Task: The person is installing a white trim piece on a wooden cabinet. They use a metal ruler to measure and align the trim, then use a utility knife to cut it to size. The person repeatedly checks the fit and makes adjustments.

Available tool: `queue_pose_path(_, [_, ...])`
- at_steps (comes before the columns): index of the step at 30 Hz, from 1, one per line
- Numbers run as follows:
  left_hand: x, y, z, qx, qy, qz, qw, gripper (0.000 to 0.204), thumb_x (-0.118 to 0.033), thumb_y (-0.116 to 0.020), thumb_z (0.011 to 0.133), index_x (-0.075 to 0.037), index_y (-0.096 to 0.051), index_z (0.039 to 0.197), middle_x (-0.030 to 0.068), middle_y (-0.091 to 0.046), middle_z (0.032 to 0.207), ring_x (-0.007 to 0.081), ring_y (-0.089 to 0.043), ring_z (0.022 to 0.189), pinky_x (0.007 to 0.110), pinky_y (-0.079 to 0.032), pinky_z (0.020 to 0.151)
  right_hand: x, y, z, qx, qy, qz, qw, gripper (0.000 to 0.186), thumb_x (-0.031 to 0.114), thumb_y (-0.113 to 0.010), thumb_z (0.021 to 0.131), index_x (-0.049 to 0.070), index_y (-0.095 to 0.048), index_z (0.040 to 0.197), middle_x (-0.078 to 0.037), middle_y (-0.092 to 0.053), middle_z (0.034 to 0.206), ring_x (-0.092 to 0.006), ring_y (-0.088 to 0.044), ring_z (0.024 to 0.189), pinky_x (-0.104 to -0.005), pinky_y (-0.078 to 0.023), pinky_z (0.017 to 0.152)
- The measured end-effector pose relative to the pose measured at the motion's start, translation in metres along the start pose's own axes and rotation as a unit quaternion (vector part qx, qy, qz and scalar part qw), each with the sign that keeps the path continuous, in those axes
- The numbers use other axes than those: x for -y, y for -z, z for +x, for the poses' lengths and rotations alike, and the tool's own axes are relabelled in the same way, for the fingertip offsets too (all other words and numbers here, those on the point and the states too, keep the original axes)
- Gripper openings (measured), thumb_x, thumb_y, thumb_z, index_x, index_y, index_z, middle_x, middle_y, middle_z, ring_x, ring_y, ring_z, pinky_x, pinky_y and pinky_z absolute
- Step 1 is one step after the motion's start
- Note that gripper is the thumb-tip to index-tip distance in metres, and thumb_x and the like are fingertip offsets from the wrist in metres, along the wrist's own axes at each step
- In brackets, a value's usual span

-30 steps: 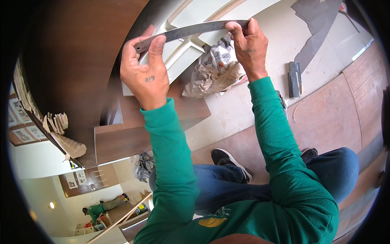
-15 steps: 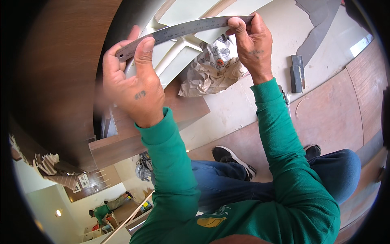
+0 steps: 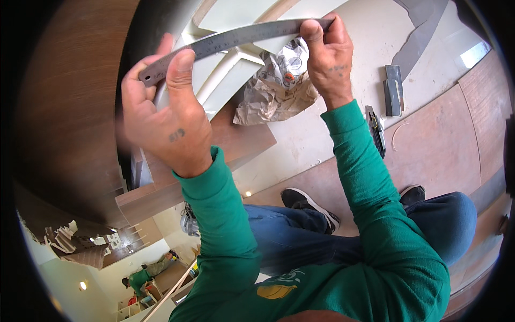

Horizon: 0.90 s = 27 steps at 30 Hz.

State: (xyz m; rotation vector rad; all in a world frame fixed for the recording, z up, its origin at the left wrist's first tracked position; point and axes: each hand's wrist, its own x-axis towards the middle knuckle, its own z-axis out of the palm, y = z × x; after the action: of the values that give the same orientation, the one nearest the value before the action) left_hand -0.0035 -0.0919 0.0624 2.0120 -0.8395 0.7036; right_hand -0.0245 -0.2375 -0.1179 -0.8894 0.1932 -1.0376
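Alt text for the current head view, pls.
A person's left hand and right hand grip a metal ruler near its ends, seen from above. Beyond it are a white framed piece and crumpled paper; a utility knife and dark block lie to the right, with a co-worker bending in the lower-left background.

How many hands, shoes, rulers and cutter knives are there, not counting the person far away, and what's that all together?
Left hand and right hand: 2
Black shoes: 2
Metal ruler: 1
Cutter knife: 1
Total: 6
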Motion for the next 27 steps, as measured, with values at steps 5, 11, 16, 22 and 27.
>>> queue_pose_path(5, [-0.002, 0.001, -0.002, 0.013, 0.002, -0.017, 1.000, 0.029, -0.009, -0.088, 0.099, 0.006, -0.068, 0.112, 0.0308, -0.079, 0.126, 0.0217, -0.076, 0.112, 0.034, -0.059, 0.104, -0.008, -0.003, -0.007, -0.015, -0.031, 0.017, 0.999, 0.049, 0.049, -0.081, 0.105, 0.007, -0.058, 0.097, 0.003, -0.060, 0.090, -0.0071, -0.052, 0.085, -0.0255, -0.046, 0.074])
queue_pose_path(11, [0.004, 0.005, 0.001, 0.029, 0.022, -0.038, 0.999, 0.028, -0.012, -0.088, 0.099, 0.005, -0.069, 0.112, 0.0307, -0.079, 0.128, 0.0204, -0.075, 0.113, 0.033, -0.057, 0.104, 0.005, -0.007, 0.011, -0.017, -0.009, 0.026, 0.999, 0.049, 0.049, -0.083, 0.103, 0.005, -0.060, 0.098, 0.002, -0.067, 0.086, -0.0066, -0.059, 0.080, -0.0260, -0.052, 0.072])
queue_pose_path(16, [0.000, 0.007, 0.002, 0.016, 0.017, -0.036, 0.999, 0.031, -0.014, -0.089, 0.099, 0.005, -0.069, 0.113, 0.0303, -0.079, 0.128, 0.0198, -0.075, 0.111, 0.034, -0.058, 0.104, 0.011, -0.011, 0.009, -0.027, -0.007, -0.051, 0.998, 0.051, 0.049, -0.082, 0.103, 0.003, -0.061, 0.098, 0.000, -0.068, 0.084, -0.0080, -0.063, 0.077, -0.0268, -0.053, 0.069])
queue_pose_path(22, [0.006, 0.001, -0.003, 0.006, -0.002, -0.022, 1.000, 0.030, -0.013, -0.088, 0.099, 0.006, -0.067, 0.111, 0.0306, -0.079, 0.126, 0.0209, -0.076, 0.108, 0.033, -0.060, 0.100, 0.003, -0.005, 0.004, -0.022, -0.004, -0.037, 0.999, 0.052, 0.051, -0.083, 0.103, 0.005, -0.058, 0.096, 0.003, -0.060, 0.085, -0.0077, -0.056, 0.078, -0.0262, -0.049, 0.070])
queue_pose_path(27, [0.001, 0.003, -0.002, 0.004, -0.017, 0.028, 0.999, 0.029, -0.012, -0.086, 0.101, 0.006, -0.066, 0.112, 0.0312, -0.080, 0.125, 0.0212, -0.077, 0.106, 0.033, -0.061, 0.099, -0.004, -0.009, -0.005, -0.015, -0.043, 0.047, 0.998, 0.052, 0.051, -0.082, 0.103, 0.009, -0.053, 0.095, 0.006, -0.052, 0.088, -0.0068, -0.045, 0.083, -0.0253, -0.042, 0.073])
